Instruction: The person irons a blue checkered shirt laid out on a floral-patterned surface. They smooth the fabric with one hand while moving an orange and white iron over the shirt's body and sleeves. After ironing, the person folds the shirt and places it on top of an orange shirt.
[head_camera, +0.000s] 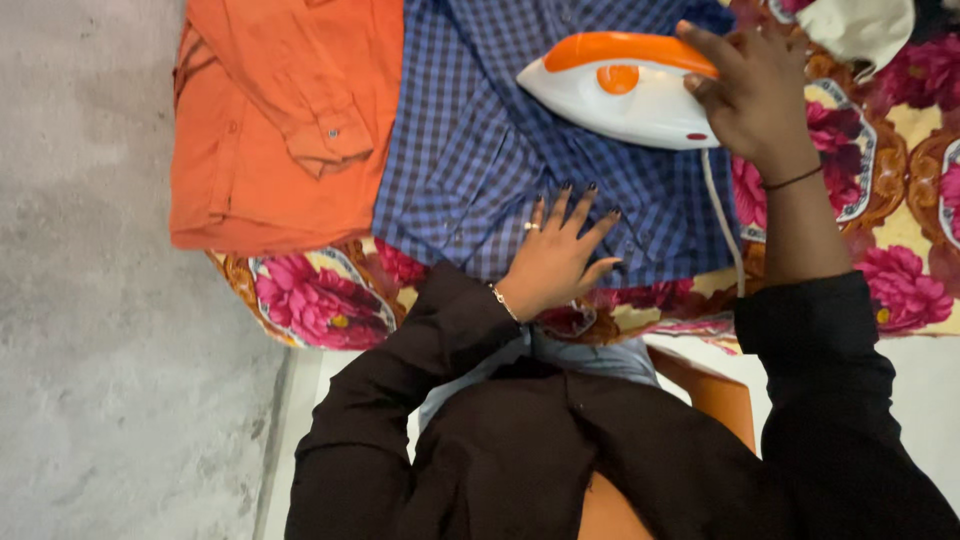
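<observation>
An orange shirt (285, 120) lies folded at the left end of a flowered cloth (320, 300) in pink, red and cream. A pale cream garment (860, 30) sits at the top right corner. Grey concrete floor (90, 300) fills the left side.

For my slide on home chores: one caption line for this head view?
Right hand grips a white-and-orange iron on a blue checked shirt; left hand lies flat on it.

The person wears black long sleeves, a ring and thin bracelet on the left hand (555, 255), and a dark thread around the right hand's (755, 95) wrist.
</observation>
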